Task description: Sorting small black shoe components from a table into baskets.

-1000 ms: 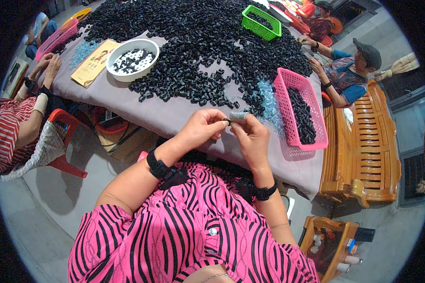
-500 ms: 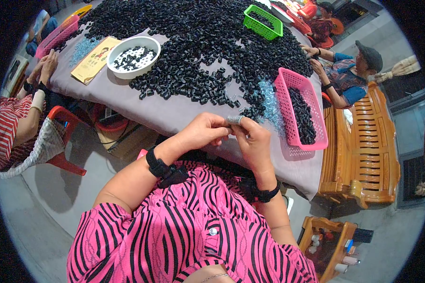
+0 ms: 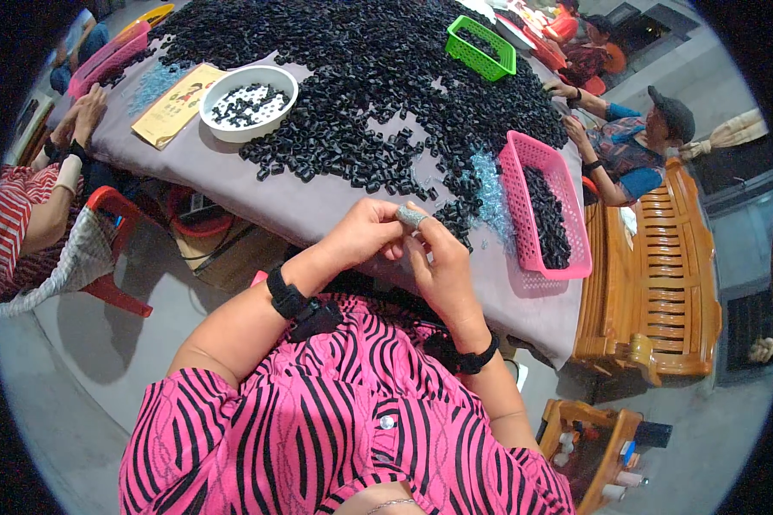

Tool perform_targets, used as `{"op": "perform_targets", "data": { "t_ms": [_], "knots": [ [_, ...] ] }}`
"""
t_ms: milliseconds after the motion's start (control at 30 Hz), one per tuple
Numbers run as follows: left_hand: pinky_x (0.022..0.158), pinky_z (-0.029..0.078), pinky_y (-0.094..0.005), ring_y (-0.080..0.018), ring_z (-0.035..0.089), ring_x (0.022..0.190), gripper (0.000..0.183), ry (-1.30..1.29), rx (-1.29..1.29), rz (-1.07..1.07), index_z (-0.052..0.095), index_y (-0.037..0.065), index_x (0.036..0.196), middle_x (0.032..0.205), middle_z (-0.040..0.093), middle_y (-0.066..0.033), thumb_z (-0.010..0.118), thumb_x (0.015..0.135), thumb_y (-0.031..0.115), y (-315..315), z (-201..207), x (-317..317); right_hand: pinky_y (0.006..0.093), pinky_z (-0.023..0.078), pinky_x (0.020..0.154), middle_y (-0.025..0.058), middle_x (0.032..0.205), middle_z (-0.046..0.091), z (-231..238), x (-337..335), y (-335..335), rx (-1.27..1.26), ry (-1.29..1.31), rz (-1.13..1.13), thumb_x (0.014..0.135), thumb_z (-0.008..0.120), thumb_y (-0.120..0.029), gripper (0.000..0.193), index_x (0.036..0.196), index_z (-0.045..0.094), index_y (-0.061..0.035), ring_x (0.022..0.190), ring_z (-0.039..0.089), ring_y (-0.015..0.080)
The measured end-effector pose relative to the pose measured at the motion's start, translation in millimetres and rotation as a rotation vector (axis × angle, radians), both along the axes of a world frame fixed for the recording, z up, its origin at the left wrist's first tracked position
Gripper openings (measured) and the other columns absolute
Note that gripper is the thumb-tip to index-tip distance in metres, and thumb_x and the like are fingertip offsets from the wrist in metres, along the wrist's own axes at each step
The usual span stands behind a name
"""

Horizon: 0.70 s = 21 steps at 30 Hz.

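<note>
My left hand (image 3: 362, 232) and my right hand (image 3: 445, 264) meet above the near edge of the table, fingertips pinched together. Whatever lies between them is too small or hidden to make out. A grey wrap (image 3: 410, 216) covers my right index finger. Just beyond my hands spreads a big heap of small black plastic pieces (image 3: 352, 94). Thin, clear bluish scraps (image 3: 490, 196) lie to the right of my fingers. Beside those scraps stands a pink perforated basket (image 3: 582, 251), partly filled with black pieces.
On the grey tablecloth (image 3: 180, 167) are a white bowl (image 3: 206, 110) with black pieces, a yellowish booklet (image 3: 159, 124) and a green basket (image 3: 510, 65). One person (image 3: 30, 215) sits at left; another (image 3: 631, 146) works at right, near a wooden bench (image 3: 674, 275).
My two hands, still joined at the fingertips, have shifted slightly left, and my right index finger with its grey wrap is angled differently. The whole view has shifted a little.
</note>
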<state>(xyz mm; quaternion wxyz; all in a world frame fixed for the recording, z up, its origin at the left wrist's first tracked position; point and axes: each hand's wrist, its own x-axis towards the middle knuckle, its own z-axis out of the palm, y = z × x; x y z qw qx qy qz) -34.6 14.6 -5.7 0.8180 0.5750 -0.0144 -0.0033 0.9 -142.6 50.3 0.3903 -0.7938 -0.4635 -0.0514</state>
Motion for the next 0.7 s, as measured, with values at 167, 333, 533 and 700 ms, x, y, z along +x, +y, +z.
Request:
{"op": "perform_targets", "data": {
  "t_ms": [167, 333, 533, 700],
  "knots": [
    [0.053, 0.049, -0.0195, -0.0054, 0.058, 0.058, 0.015, -0.017, -0.004, 0.084, 0.067, 0.003, 0.091, 0.072, 0.063, 0.0001, 0.055, 0.092, 0.012, -3, 0, -1, 0.0299, 0.049, 0.063, 0.0127, 0.086, 0.063, -6, 1, -3, -0.035, 0.029, -0.080, 0.083, 0.058, 0.002, 0.036, 0.119, 0.059, -0.0026, 0.069, 0.062, 0.0199],
    [0.052, 0.047, -0.0191, -0.0048, 0.056, 0.057, 0.016, 0.016, 0.078, 0.038, 0.067, 0.003, 0.091, 0.071, 0.062, 0.0005, 0.058, 0.092, 0.017, -5, 1, -2, 0.0278, 0.048, 0.063, 0.0106, 0.082, 0.063, -6, -1, -12, -0.025, -0.037, -0.061, 0.084, 0.058, 0.002, 0.036, 0.120, 0.060, -0.0029, 0.069, 0.061, 0.0155],
    [0.052, 0.046, -0.0196, -0.0046, 0.056, 0.058, 0.017, -0.003, 0.007, 0.022, 0.067, 0.003, 0.091, 0.074, 0.063, 0.0005, 0.062, 0.091, 0.019, -5, -1, -1, 0.0311, 0.048, 0.062, 0.0120, 0.082, 0.063, -6, 17, -18, 0.110, 0.300, -0.084, 0.084, 0.060, -0.004, 0.033, 0.117, 0.060, -0.0032, 0.065, 0.060, 0.0197],
    [0.053, 0.047, -0.0197, -0.0047, 0.057, 0.059, 0.016, -0.020, -0.021, 0.043, 0.067, 0.004, 0.092, 0.075, 0.064, 0.0007, 0.062, 0.091, 0.020, -1, -4, 1, 0.0351, 0.049, 0.065, 0.0147, 0.088, 0.064, -2, 62, 6, -0.005, 0.104, -0.190, 0.080, 0.063, -0.005, 0.025, 0.105, 0.061, -0.0026, 0.069, 0.063, 0.0261]
  ]
}}
